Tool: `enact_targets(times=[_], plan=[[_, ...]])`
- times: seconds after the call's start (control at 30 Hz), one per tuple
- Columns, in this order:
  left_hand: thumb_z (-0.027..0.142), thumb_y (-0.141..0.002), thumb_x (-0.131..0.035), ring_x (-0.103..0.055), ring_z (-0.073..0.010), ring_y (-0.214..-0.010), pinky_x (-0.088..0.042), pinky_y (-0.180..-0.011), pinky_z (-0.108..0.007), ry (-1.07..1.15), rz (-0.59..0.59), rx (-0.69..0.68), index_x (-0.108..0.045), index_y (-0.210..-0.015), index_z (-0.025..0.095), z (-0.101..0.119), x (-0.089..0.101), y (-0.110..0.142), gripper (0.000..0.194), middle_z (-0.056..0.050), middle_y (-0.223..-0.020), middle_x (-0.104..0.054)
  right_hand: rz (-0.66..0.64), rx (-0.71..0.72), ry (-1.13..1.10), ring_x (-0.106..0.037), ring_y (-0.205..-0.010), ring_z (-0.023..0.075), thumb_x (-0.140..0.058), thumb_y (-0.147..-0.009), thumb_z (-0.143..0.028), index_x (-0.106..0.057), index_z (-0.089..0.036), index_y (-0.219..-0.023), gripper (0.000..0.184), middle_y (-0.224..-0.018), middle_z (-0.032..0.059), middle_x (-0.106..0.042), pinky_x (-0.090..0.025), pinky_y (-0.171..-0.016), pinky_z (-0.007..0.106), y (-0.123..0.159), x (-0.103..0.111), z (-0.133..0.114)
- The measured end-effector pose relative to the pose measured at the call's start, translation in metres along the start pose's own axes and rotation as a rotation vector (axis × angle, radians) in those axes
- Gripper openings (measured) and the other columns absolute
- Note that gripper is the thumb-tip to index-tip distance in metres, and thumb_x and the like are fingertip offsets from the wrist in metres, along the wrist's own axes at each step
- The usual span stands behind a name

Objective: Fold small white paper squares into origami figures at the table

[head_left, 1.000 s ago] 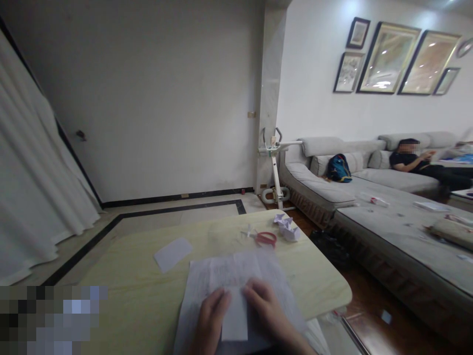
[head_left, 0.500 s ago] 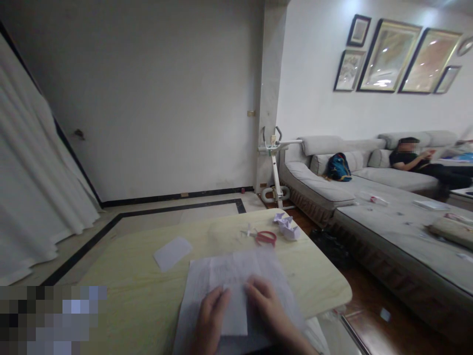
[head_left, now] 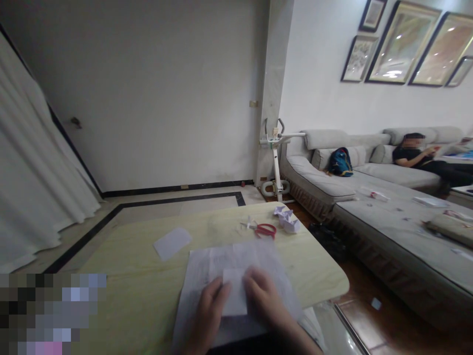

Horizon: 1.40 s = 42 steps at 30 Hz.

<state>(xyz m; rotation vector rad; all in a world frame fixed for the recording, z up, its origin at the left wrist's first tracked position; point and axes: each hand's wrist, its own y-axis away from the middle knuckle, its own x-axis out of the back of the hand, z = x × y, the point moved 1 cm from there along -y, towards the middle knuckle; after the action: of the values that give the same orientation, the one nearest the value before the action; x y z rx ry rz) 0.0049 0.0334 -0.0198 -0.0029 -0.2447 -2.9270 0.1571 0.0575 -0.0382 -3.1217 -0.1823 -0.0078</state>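
Note:
Between my two hands is a small white piece of paper point(head_left: 235, 298), held by its left and right edges. My left hand point(head_left: 212, 305) pinches the left edge, thumb on top. On the opposite edge my right hand point(head_left: 264, 298) is closed, its fingertips partly hidden. Beneath them a larger printed sheet point(head_left: 203, 266) lies on the pale yellow table point(head_left: 136, 276). Red-handled scissors point(head_left: 265, 230) rest beyond the sheet. Several folded paper shapes point(head_left: 290, 223) stand to their right, and another white paper piece point(head_left: 173, 243) lies at the left.
A grey sofa point(head_left: 373, 236) stands to the right, with a blue backpack point(head_left: 340, 161) on it. Farther back a person point(head_left: 416, 153) reclines there. White exercise equipment point(head_left: 276, 167) stands behind the table's far right corner. A white curtain point(head_left: 33, 162) hangs at the left.
The small paper has shifted away from me between my hands; its top edge now shows above my fingertips and less hangs below. The view has tilted slightly downward.

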Motion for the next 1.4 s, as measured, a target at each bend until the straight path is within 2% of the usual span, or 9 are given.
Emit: enact_targets(times=[0.13,0.3,0.4,0.57,0.73,0.9,1.07,1.27,1.4], plan=[[0.048,-0.062,-0.072,-0.065,-0.0342,-0.105,-0.050,-0.092,-0.036,0.003,-0.061,-0.019,-0.073,-0.085,0.018,0.002,-0.001,0.001,0.037,-0.008,-0.096,-0.077,0.052,0.030,0.009,-0.047,-0.059,0.0153,-0.051,-0.083,-0.044,-0.048,-0.024,-0.066,0.027,-0.061,-0.0033,-0.048,-0.041,-0.056,0.024,0.000,0.001,-0.001],[0.046,-0.061,-0.075,-0.064,-0.0347,-0.109,-0.048,-0.096,-0.039,-0.007,0.066,0.012,-0.072,-0.086,0.019,0.000,0.001,-0.001,0.037,-0.009,-0.101,-0.076,-0.003,0.010,0.002,-0.043,-0.055,0.0135,-0.053,-0.081,-0.043,-0.045,-0.023,-0.065,0.027,-0.058,-0.0050,-0.043,-0.039,-0.053,0.023,0.000,0.000,-0.003],[0.046,-0.061,-0.075,-0.065,-0.0341,-0.107,-0.050,-0.094,-0.038,0.007,0.021,0.003,-0.073,-0.085,0.019,0.001,0.002,-0.001,0.036,-0.010,-0.099,-0.077,-0.018,0.035,-0.003,-0.044,-0.056,0.0135,-0.054,-0.081,-0.043,-0.045,-0.022,-0.064,0.029,-0.059,-0.0043,-0.044,-0.038,-0.052,0.022,-0.001,0.001,0.000],[0.046,-0.059,-0.075,-0.067,-0.0340,-0.098,-0.055,-0.082,-0.037,0.000,0.016,0.013,-0.073,-0.086,0.016,-0.001,0.001,0.000,0.040,-0.010,-0.095,-0.076,0.028,0.016,-0.015,-0.046,-0.059,0.0148,-0.054,-0.082,-0.047,-0.048,-0.023,-0.065,0.029,-0.061,-0.0035,-0.047,-0.041,-0.056,0.023,-0.002,0.001,0.005],[0.048,-0.063,-0.071,-0.068,-0.0314,-0.088,-0.056,-0.065,-0.034,0.013,0.026,0.068,-0.071,-0.092,0.015,-0.008,0.000,-0.004,0.044,-0.012,-0.100,-0.072,-0.034,0.028,0.003,-0.045,-0.060,0.0147,-0.053,-0.083,-0.043,-0.049,-0.022,-0.066,0.027,-0.062,-0.0036,-0.045,-0.041,-0.057,0.024,-0.002,0.001,-0.002],[0.042,-0.061,-0.073,-0.063,-0.0345,-0.107,-0.055,-0.081,-0.035,-0.014,0.074,0.029,-0.071,-0.086,0.017,-0.010,0.005,-0.005,0.035,-0.012,-0.102,-0.073,-0.054,0.053,0.046,-0.047,-0.062,0.0151,-0.052,-0.084,-0.043,-0.048,-0.022,-0.065,0.028,-0.062,-0.0032,-0.046,-0.040,-0.057,0.023,-0.002,0.001,-0.006],[0.046,-0.062,-0.075,-0.068,-0.0331,-0.096,-0.057,-0.071,-0.035,0.004,0.063,0.060,-0.071,-0.088,0.019,-0.009,0.009,-0.002,0.038,-0.013,-0.111,-0.071,-0.071,0.057,0.064,-0.047,-0.061,0.0146,-0.053,-0.085,-0.042,-0.050,-0.021,-0.067,0.028,-0.063,-0.0033,-0.048,-0.041,-0.058,0.024,0.000,0.002,-0.007],[0.049,-0.062,-0.073,-0.064,-0.0358,-0.107,-0.054,-0.086,-0.039,-0.020,0.093,0.026,-0.071,-0.091,0.016,-0.015,0.005,-0.008,0.044,-0.012,-0.106,-0.074,-0.101,0.102,0.084,-0.048,-0.063,0.0156,-0.052,-0.087,-0.045,-0.049,-0.021,-0.068,0.030,-0.064,-0.0024,-0.049,-0.042,-0.059,0.024,0.002,0.002,-0.007],[0.048,-0.062,-0.073,-0.064,-0.0355,-0.107,-0.050,-0.093,-0.039,-0.047,0.032,-0.020,-0.073,-0.085,0.020,-0.014,0.004,-0.007,0.036,-0.009,-0.100,-0.076,-0.064,0.103,0.085,-0.048,-0.064,0.0160,-0.050,-0.087,-0.046,-0.047,-0.022,-0.068,0.032,-0.065,-0.0019,-0.048,-0.043,-0.059,0.024,0.001,0.002,-0.004]])
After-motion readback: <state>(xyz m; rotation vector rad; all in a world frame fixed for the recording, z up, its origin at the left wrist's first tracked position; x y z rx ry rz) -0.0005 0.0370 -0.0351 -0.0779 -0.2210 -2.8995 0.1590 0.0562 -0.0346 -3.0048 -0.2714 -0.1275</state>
